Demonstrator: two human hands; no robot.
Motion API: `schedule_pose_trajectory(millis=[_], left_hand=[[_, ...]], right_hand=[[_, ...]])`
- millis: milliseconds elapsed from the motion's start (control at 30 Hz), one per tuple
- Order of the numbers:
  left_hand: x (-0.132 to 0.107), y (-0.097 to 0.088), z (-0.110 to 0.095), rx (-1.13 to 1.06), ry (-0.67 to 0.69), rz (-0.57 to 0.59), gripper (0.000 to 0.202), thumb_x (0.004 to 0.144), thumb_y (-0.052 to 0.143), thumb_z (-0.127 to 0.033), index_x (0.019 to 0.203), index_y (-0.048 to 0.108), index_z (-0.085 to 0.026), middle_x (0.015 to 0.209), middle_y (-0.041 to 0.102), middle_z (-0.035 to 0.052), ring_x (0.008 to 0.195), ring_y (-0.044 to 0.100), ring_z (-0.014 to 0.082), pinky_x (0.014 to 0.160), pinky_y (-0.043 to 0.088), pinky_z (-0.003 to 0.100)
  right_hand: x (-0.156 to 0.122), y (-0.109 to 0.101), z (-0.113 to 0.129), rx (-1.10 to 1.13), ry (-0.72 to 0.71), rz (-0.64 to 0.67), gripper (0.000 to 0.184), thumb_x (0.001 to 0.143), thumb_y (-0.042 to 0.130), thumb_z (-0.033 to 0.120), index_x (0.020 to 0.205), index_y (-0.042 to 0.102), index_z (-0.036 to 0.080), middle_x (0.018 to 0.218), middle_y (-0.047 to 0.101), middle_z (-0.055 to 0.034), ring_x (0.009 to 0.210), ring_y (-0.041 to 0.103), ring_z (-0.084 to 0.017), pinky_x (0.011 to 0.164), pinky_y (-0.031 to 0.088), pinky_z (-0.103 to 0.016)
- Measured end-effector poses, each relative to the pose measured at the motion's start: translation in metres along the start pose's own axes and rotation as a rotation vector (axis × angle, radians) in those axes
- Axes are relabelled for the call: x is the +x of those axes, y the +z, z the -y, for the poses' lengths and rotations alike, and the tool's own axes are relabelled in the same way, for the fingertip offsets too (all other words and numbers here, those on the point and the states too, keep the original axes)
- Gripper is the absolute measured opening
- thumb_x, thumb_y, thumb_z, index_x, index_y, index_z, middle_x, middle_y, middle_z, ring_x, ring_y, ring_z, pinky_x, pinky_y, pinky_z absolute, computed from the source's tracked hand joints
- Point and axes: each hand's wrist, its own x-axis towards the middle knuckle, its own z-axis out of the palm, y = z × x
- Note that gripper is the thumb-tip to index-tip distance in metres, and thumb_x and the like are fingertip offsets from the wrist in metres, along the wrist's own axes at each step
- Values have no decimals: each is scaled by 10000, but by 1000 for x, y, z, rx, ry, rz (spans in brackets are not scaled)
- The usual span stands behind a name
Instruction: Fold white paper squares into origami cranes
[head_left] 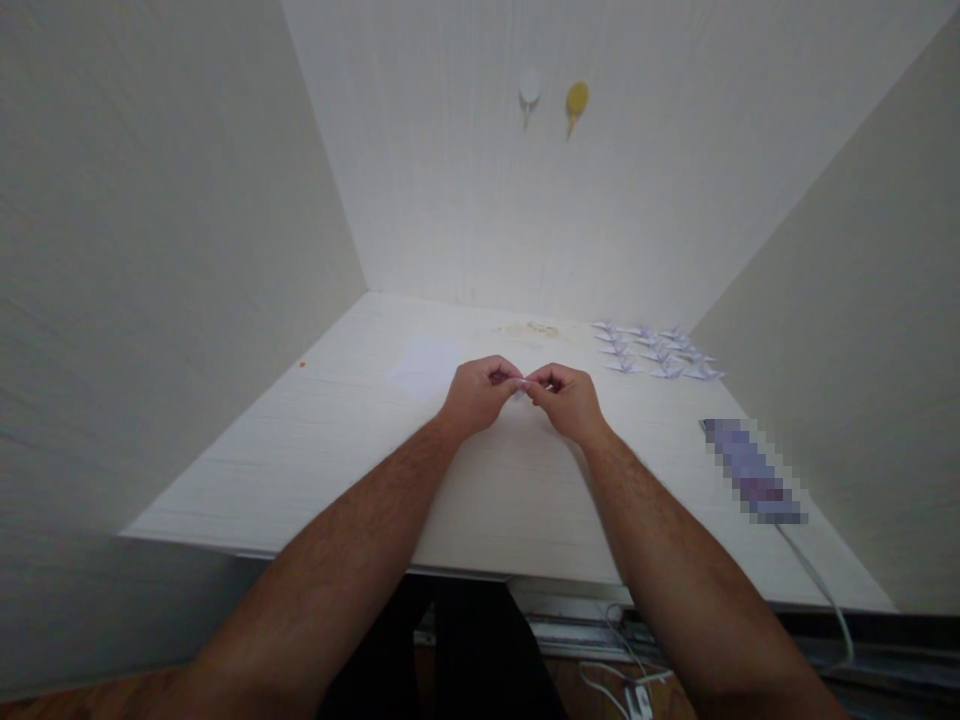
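Note:
My left hand [484, 393] and my right hand [564, 398] meet above the middle of the white table, fingertips almost touching. Both are closed in a pinch on a small piece of folded white paper [521, 388], most of which the fingers cover. Its exact shape is too small to make out. Just behind my left hand, a flat stack or sheet of white paper [424, 365] lies on the table. To the far right of my right hand stand several folded paper cranes [658, 355] in rows.
A blurred-out flat device [752, 470] lies at the table's right side, with a white cable [817, 580] running off the front edge. Walls enclose the table [300, 480] at left, back and right. One white hook [529, 90] and one yellow hook [577, 100] are on the back wall.

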Motion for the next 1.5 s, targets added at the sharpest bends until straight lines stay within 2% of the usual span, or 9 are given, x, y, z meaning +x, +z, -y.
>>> schedule_pose_trajectory(millis=[133, 233, 433, 567, 733, 900, 1333, 1500], left_hand=[[1, 2, 0, 35, -20, -16, 100, 681, 718, -270, 679, 687, -176, 623, 647, 3, 563, 518, 109, 565, 402, 233], [2, 3, 2, 11, -86, -22, 96, 653, 725, -251, 658, 684, -164, 610, 641, 9, 552, 515, 106, 543, 391, 229], [2, 1, 5, -269, -243, 139, 166, 676, 684, -251, 788, 689, -130, 608, 638, 21, 520, 536, 106, 531, 432, 243], [2, 1, 6, -407, -327, 137, 166, 637, 709, -239, 754, 669, -128, 588, 623, 19, 502, 533, 92, 512, 417, 230], [2, 2, 5, -499, -400, 160, 207, 610, 746, -244, 752, 645, -132, 578, 611, 14, 513, 545, 95, 497, 400, 219], [2, 2, 7, -545, -392, 151, 221, 615, 758, -250, 760, 642, -131, 606, 622, 14, 507, 544, 89, 499, 405, 223], [1, 0, 5, -587, -379, 218, 229, 642, 768, -283, 720, 608, -141, 619, 625, 16, 529, 552, 89, 520, 420, 221], [1, 0, 7, -614, -370, 202, 264, 622, 788, -290, 729, 597, -142, 640, 626, 9, 554, 570, 94, 541, 442, 226]], right_hand=[[0, 1, 0, -45, -28, -24, 199, 734, 688, 357, 669, 648, 173, 578, 605, 3, 503, 472, -99, 480, 355, -230], [2, 2, -1, -67, 5, -18, 191, 718, 686, 342, 651, 637, 170, 544, 583, 11, 482, 456, -94, 464, 340, -228], [4, 1, -7, 238, 242, 52, 204, 654, 714, 344, 655, 618, 164, 510, 589, 13, 430, 504, -100, 438, 417, -238], [5, 2, -9, 364, 281, 88, 237, 626, 745, 357, 681, 627, 160, 524, 608, 10, 440, 524, -98, 452, 459, -239], [4, 3, -6, 383, 278, 81, 254, 619, 754, 347, 741, 618, 171, 540, 611, 17, 478, 548, -106, 453, 479, -235], [3, 4, -3, 403, 243, 67, 236, 630, 748, 318, 704, 565, 189, 533, 599, 28, 489, 567, -116, 466, 504, -249], [3, 3, -2, 396, 195, 75, 214, 654, 738, 315, 712, 576, 186, 580, 624, 16, 498, 559, -107, 488, 508, -251], [2, 2, -2, 380, 185, 79, 228, 647, 739, 332, 708, 578, 184, 587, 627, 22, 508, 563, -100, 486, 508, -233]])
